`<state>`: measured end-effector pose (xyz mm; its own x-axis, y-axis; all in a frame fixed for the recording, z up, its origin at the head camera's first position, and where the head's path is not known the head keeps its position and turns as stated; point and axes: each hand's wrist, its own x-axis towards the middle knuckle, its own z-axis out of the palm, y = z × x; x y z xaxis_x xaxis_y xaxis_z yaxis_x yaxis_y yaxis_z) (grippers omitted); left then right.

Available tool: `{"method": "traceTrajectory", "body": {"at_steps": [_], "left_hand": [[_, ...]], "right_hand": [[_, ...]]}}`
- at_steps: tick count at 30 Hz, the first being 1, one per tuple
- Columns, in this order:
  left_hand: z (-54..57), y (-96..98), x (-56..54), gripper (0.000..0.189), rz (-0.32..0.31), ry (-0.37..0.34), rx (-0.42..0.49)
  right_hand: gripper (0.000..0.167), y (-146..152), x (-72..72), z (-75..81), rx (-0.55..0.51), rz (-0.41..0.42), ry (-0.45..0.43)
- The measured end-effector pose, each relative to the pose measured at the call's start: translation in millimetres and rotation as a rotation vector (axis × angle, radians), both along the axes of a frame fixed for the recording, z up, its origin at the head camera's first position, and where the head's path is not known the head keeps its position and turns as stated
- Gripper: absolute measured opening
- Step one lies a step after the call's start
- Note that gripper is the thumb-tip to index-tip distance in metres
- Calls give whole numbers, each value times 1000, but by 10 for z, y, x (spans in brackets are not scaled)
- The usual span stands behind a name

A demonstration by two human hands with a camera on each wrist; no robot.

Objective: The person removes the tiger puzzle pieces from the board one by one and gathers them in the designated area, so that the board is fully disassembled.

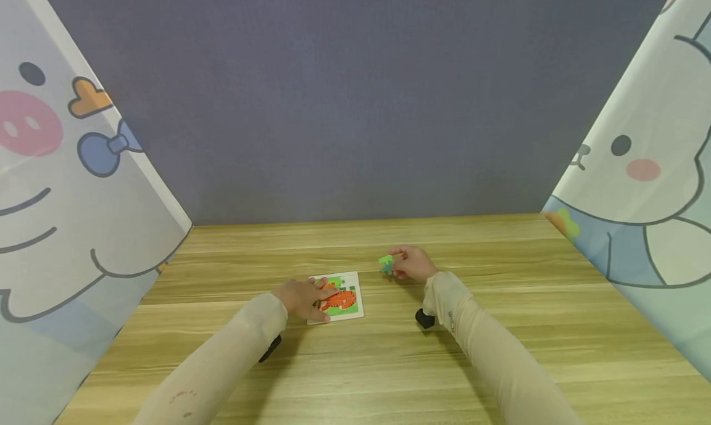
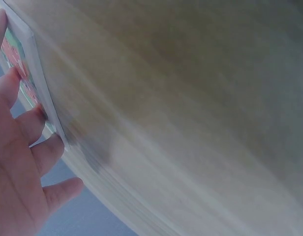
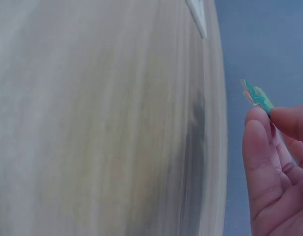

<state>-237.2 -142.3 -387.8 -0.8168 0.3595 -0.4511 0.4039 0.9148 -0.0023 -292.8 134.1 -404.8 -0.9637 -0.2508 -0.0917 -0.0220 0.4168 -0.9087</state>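
My left hand [image 1: 302, 298] rests on a small jigsaw puzzle board [image 1: 360, 297], its fingers spread over the left side. An orange tiger-striped picture [image 1: 343, 300] on green shows beside the fingers, and a pale patch lies at the board's upper right. In the left wrist view, fingertips touch the puzzle and its white rim [image 2: 45, 93]. To the right of the board, my right hand [image 1: 413, 264] pinches a green and teal puzzle piece [image 1: 386, 264] between thumb and fingers. The right wrist view shows this piece [image 3: 258, 97] held up at the fingertips, apart from the board.
The board lies on a wood-grain table [image 1: 355, 369]. Behind the table stands a grey-blue panel [image 1: 355, 104]. Cartoon-printed sheets flank it, one on the left [image 1: 55, 227] and one on the right [image 1: 639, 184]. Dark wrist devices show below both sleeves.
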Motion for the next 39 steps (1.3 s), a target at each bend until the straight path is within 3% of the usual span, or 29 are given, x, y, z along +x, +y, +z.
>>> {"method": "traceTrajectory", "body": {"at_steps": [17, 29, 39], "left_hand": [[-22, -6, 7, 72, 9, 3, -4], [47, 12, 43, 72, -4, -4, 7], [12, 10, 24, 72, -5, 4, -16]], "right_hand": [[47, 118, 25, -6, -164, -91, -141], [47, 166, 78, 4, -195, -128, -193], [46, 163, 91, -6, -205, -146, -218]]}}
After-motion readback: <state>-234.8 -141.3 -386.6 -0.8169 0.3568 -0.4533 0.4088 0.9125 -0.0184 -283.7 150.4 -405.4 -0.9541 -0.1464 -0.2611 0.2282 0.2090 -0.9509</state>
